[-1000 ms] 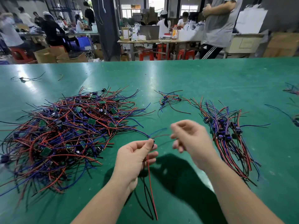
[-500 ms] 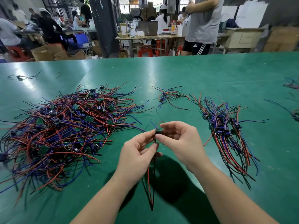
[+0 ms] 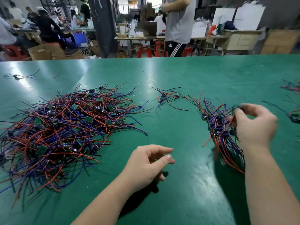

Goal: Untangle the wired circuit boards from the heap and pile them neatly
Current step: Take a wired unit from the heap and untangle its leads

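A big tangled heap (image 3: 65,127) of small green circuit boards with red, blue and black wires covers the left of the green table (image 3: 178,75). On the right lies the aligned pile (image 3: 217,125) of sorted boards, wires trailing toward me. My right hand (image 3: 254,125) hovers over that pile, blurred, its fingertips pinching a small dark wired board (image 3: 240,108) at the pile's far side. My left hand (image 3: 149,161) hangs low over the table's middle, fingers loosely curled and holding nothing.
A small cluster of a few wired boards (image 3: 168,96) lies behind the pile. Stray wires sit at the far left (image 3: 17,76) and the right edge (image 3: 292,114). Beyond the table a person in a grey shirt (image 3: 178,25) stands among benches, stools and boxes.
My left hand let go of the wired board and dropped toward the table. My right hand carried the board from the middle over to the aligned pile on the right.
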The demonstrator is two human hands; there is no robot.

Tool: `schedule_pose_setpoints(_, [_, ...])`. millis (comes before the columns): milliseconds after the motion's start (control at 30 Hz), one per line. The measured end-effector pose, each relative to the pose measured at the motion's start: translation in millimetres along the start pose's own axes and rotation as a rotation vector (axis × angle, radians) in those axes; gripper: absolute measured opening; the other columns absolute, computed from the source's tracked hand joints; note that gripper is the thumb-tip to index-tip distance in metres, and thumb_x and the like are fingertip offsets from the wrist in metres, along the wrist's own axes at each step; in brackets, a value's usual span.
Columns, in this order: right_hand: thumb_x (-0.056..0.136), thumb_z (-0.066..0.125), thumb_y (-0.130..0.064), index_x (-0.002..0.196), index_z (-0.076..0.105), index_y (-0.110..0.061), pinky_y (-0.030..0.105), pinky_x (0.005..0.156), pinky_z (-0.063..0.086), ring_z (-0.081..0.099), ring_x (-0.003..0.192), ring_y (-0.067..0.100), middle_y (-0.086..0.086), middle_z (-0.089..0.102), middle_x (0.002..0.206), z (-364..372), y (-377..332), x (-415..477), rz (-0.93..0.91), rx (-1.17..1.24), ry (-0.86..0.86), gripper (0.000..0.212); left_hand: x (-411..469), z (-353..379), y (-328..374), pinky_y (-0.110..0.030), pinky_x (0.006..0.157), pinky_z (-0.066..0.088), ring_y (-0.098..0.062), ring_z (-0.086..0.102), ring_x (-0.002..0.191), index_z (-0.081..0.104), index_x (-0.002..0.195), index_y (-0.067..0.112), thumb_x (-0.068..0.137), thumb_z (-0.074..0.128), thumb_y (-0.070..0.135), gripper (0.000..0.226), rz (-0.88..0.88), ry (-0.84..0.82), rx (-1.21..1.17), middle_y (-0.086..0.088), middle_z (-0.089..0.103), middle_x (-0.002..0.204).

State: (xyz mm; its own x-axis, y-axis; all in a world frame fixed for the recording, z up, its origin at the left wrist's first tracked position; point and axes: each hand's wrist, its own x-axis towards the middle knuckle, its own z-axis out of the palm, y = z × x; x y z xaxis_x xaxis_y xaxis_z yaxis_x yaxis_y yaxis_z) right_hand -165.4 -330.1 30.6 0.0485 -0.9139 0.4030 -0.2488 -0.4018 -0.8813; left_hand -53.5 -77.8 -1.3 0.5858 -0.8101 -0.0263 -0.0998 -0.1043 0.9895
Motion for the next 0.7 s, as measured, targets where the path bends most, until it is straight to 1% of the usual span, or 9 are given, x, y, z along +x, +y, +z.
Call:
schedule_pose_setpoints(67, [0.077, 0.062, -0.008, 0.088, 0.072, -0.015, 0.031, 0.076, 0.054, 0.070, 0.075, 0.025, 0.005, 0.071, 0.076, -4, 18, 7, 0.078, -0.287, -0.126, 0.016, -1, 0, 0, -0.020, 0.049, 0.047, -0.013, 0.057, 0.043, 0.069, 0.101, 0.021, 0.090, 0.063, 0.013, 0.015, -0.012, 0.002, 0.027, 0.002, 0.075, 0.085])
schedule_pose_setpoints(167, [0.077, 0.062, 0.002, 0.088, 0.074, -0.010, 0.017, 0.055, 0.042, 0.066, 0.061, 0.020, 0.007, 0.068, 0.068, -2, 27, 5, 0.210, -0.470, -0.317, 0.020, 1, -2, 0, -0.023, 0.048, 0.050, -0.013, 0.059, 0.045, 0.069, 0.097, 0.024, 0.090, 0.062, 0.011, 0.017, -0.015, 0.081, 0.024, 0.002, 0.075, 0.086])
schedule_pose_setpoints(233, [0.076, 0.061, 0.004, 0.087, 0.075, -0.011, 0.021, 0.061, 0.043, 0.065, 0.069, 0.025, 0.010, 0.068, 0.071, -3, 26, 3, 0.193, -0.548, -0.355, 0.024, 3, -6, -1, -0.027, 0.049, 0.053, -0.012, 0.063, 0.048, 0.070, 0.091, 0.026, 0.088, 0.063, 0.010, 0.018, 0.005, 0.206, 0.053, -0.001, 0.075, 0.084])
schedule_pose_setpoints(300, [0.076, 0.061, 0.003, 0.091, 0.076, -0.014, 0.027, 0.072, 0.043, 0.062, 0.085, 0.032, 0.014, 0.070, 0.086, -5, 22, 3, 0.133, -0.651, -0.410, 0.027, 7, -15, -5, -0.027, 0.059, 0.054, -0.004, 0.062, 0.054, 0.071, 0.087, 0.026, 0.085, 0.063, 0.011, 0.017, 0.081, 0.386, 0.262, 0.003, 0.072, 0.077])
schedule_pose_setpoints(367, [0.082, 0.060, -0.004, 0.102, 0.074, -0.012, 0.031, 0.080, 0.043, 0.058, 0.102, 0.035, 0.016, 0.069, 0.107, -6, 17, 3, 0.084, -0.742, -0.532, 0.025, 9, -29, -8, -0.022, 0.079, 0.049, -0.002, 0.062, 0.079, 0.070, 0.098, 0.025, 0.083, 0.064, 0.013, 0.020, 0.176, 0.532, 0.558, 0.010, 0.068, 0.091])
schedule_pose_setpoints(433, [0.089, 0.059, -0.017, 0.115, 0.068, -0.010, 0.033, 0.090, 0.042, 0.052, 0.114, 0.036, 0.019, 0.061, 0.123, -6, 11, 0, 0.067, -0.795, -0.602, 0.029, 12, -40, -13, -0.028, 0.102, 0.035, -0.016, 0.049, 0.116, 0.062, 0.120, 0.021, 0.085, 0.063, 0.021, 0.036, 0.154, 0.565, 0.806, 0.000, 0.056, 0.125])
schedule_pose_setpoints(500, [0.089, 0.059, -0.024, 0.129, 0.057, -0.013, 0.038, 0.098, 0.040, 0.048, 0.118, 0.038, 0.025, 0.050, 0.130, -5, -1, -4, 0.036, -0.745, -0.529, 0.042, 14, -46, -19, -0.037, 0.110, 0.024, -0.025, 0.026, 0.133, 0.043, 0.139, 0.030, 0.089, 0.056, 0.036, 0.052, -0.026, 0.553, 0.984, -0.009, 0.032, 0.149])
schedule_pose_setpoints(600, [0.085, 0.060, -0.014, 0.127, 0.059, -0.011, 0.029, 0.098, 0.033, 0.046, 0.118, 0.030, 0.024, 0.052, 0.122, 1, -21, -20, -0.148, -0.489, -0.390, 0.042, 16, -49, -24, -0.043, 0.114, 0.015, -0.031, 0.008, 0.141, 0.029, 0.145, 0.038, 0.091, 0.046, 0.051, 0.058, -0.259, 0.516, 1.108, -0.017, 0.006, 0.157])
schedule_pose_setpoints(700, [0.082, 0.063, -0.007, 0.113, 0.067, -0.010, 0.023, 0.082, 0.031, 0.053, 0.092, 0.026, 0.016, 0.054, 0.107, 14, -35, -41, -0.308, -0.360, -0.418, 0.031, 15, -52, -13, -0.043, 0.107, 0.021, -0.031, 0.025, 0.134, 0.051, 0.130, 0.033, 0.087, 0.055, 0.044, 0.045, -0.170, 0.645, 1.113, -0.013, 0.028, 0.151])
